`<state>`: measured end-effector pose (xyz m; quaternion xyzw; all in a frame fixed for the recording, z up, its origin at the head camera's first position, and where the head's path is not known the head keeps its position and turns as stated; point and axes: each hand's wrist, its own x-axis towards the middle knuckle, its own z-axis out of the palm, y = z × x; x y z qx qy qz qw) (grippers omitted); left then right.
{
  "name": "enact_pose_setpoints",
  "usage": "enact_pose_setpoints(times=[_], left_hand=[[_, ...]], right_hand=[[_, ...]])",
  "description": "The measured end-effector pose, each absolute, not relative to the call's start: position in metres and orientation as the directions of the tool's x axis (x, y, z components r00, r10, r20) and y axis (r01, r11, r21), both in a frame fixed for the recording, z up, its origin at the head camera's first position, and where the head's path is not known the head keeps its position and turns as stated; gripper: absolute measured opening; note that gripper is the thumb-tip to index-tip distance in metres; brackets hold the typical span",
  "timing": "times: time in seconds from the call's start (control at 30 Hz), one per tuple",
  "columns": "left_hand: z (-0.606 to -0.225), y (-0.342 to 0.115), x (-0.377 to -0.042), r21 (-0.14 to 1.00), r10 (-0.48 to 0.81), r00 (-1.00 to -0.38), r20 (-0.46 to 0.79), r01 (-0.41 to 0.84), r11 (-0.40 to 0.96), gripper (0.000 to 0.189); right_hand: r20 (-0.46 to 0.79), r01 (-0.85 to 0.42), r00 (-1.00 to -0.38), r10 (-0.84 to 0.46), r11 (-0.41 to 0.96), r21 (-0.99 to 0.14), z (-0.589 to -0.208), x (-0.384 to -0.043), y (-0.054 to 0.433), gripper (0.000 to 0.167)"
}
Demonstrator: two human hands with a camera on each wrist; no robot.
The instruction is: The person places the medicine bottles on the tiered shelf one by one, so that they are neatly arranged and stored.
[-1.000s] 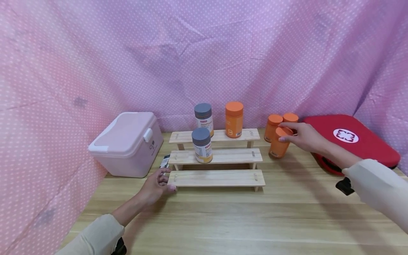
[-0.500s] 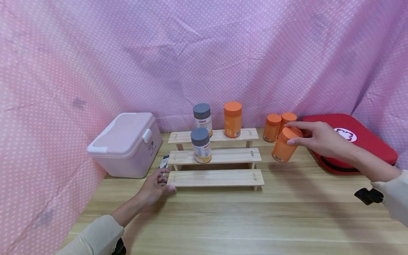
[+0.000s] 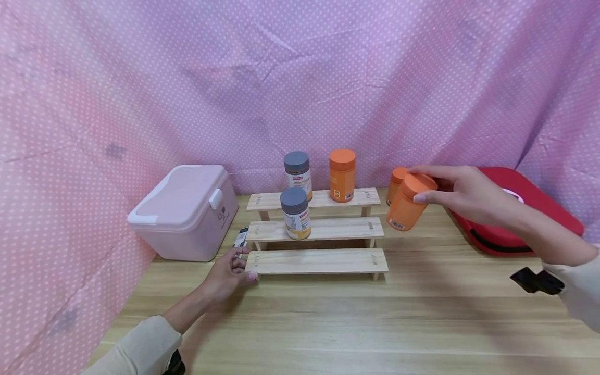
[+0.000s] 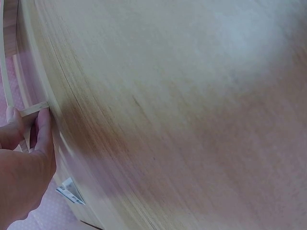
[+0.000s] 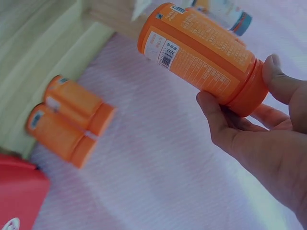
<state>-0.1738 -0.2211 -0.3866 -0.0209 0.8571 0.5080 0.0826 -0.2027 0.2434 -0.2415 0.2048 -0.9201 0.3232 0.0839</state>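
My right hand (image 3: 469,194) grips an orange pill bottle (image 3: 407,205) by its lid, thumb on one side and fingers on the other. The bottle is tilted and raised over the table, right of the wooden three-step rack (image 3: 319,261). In the right wrist view its printed label and barcode face the camera. My left hand (image 3: 224,278) pinches the left end of the rack's lowest step; the left wrist view shows fingers and thumb at the wooden end piece (image 4: 34,109). Another orange bottle (image 3: 342,176) and a grey-lidded bottle (image 3: 298,174) stand on the top step, a second grey-lidded bottle (image 3: 296,213) on the middle one.
Two orange bottles (image 5: 72,117) stand together behind my right hand, largely hidden in the head view. A red first-aid case (image 3: 497,239) lies at the right, a pink lidded box (image 3: 187,213) at the left. Pink dotted cloth (image 3: 300,78) hangs behind the wooden table (image 3: 300,323).
My right hand has lifted the orange bottle off the table beside the other two, tilted it and brought it slightly left. The left hand stays on the rack.
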Motion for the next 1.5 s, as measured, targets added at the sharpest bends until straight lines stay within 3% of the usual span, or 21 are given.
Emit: enact_pose_setpoints(times=[0.17, 0.33, 0.73, 1.2, 1.5], left_hand=[[-0.386, -0.221, -0.173, 0.878, 0.059, -0.985, -0.164, -0.118, 0.465, 0.062], [-0.387, -0.221, -0.174, 0.875, 0.055, -0.984, -0.168, -0.124, 0.468, 0.061], [-0.388, -0.221, -0.174, 0.878, 0.053, -0.984, -0.169, -0.126, 0.461, 0.06], [-0.385, -0.222, -0.176, 0.883, 0.058, -0.982, -0.177, -0.133, 0.449, 0.062], [-0.385, -0.221, -0.173, 0.884, 0.069, -0.983, -0.17, -0.121, 0.451, 0.06]], right_hand=[[0.265, -0.455, -0.89, -0.371, 0.685, -0.57, -0.233, -0.2, 0.22, 0.052], [0.281, -0.536, -0.84, -0.464, 0.631, -0.561, -0.232, -0.207, 0.198, 0.049], [0.248, -0.608, -0.779, -0.576, 0.599, -0.52, -0.254, -0.235, 0.155, 0.046], [0.15, -0.549, -0.816, -0.558, 0.666, -0.505, -0.251, -0.24, 0.143, 0.053], [0.136, -0.568, -0.784, -0.606, 0.612, -0.55, -0.249, -0.239, 0.151, 0.058]])
